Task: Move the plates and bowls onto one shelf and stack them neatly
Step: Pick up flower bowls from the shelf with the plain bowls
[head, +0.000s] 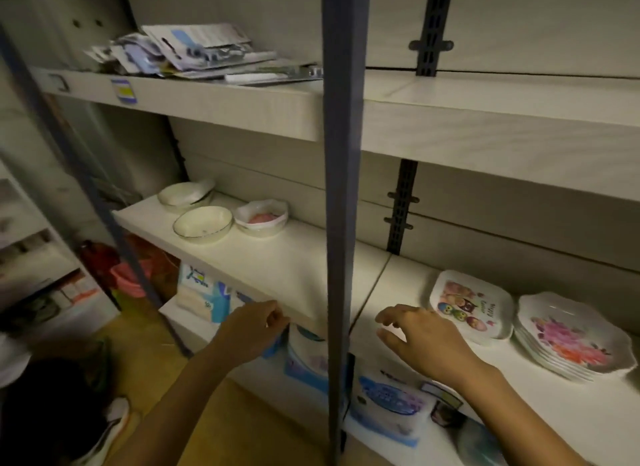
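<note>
On the middle shelf (294, 268), left of the blue post, stand three bowls: a white bowl (185, 192) at the back, a white dark-rimmed bowl (202, 222) in front of it, and a bowl with pink inside (261, 217) to their right. Right of the post lie a square owl-print plate (471, 306) and a stack of flower-print plates (571, 337). My left hand (258, 323) hangs at the shelf's front edge with fingers curled and nothing in it. My right hand (419, 337) hovers over the shelf just left of the owl plate, fingers spread, holding nothing.
A blue upright post (343, 205) splits the shelving in front. The top shelf (214, 101) carries a pile of packets (194, 51). Packaged goods (388, 399) fill the lower shelf. A pink basin (130, 278) sits low at the left; a shoe (110, 427) shows on the floor.
</note>
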A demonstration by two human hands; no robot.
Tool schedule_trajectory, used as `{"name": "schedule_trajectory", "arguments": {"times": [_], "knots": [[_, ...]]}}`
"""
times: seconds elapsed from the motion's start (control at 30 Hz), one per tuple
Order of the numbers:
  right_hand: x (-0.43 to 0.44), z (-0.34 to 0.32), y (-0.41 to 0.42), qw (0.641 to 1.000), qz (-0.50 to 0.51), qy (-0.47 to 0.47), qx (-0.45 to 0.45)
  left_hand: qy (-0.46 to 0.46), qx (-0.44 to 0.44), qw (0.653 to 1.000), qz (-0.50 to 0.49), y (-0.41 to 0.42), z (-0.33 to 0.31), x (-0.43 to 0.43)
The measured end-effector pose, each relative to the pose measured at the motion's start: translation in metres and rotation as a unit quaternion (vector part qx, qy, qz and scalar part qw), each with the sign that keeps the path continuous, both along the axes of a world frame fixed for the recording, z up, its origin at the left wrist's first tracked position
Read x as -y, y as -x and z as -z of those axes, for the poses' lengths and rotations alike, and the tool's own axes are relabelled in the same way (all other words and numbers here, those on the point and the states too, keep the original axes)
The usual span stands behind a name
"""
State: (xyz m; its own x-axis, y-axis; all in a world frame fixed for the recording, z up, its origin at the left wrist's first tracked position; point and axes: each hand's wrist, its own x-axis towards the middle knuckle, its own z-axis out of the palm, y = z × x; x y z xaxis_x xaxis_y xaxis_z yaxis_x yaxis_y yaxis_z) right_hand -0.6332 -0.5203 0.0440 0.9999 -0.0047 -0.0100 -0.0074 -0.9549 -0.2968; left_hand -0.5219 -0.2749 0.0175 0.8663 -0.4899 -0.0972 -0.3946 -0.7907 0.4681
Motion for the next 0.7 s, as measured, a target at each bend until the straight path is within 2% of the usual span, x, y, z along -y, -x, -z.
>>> {"name": "schedule_trajectory", "arguments": {"times": [0.4, 0.6, 0.7], "knots": [[-0.140, 0.005, -0.095, 1.000, 0.019, -0.015, -0.004, -0.011, 0.009, 1.000, -0.015, -0.075, -0.006, -0.140], [-0.159, 0.006, -0.130, 1.000, 0.028, -0.001, -0.006, -0.017, 0.013, 1.000, -0.008, -0.104, -0.009, -0.164], [-0.177, 0.012, -0.183, 0.999, 0.040, 0.008, -0.008, -0.003, 0.008, 1.000, -0.018, -0.158, -0.003, -0.186]]}}
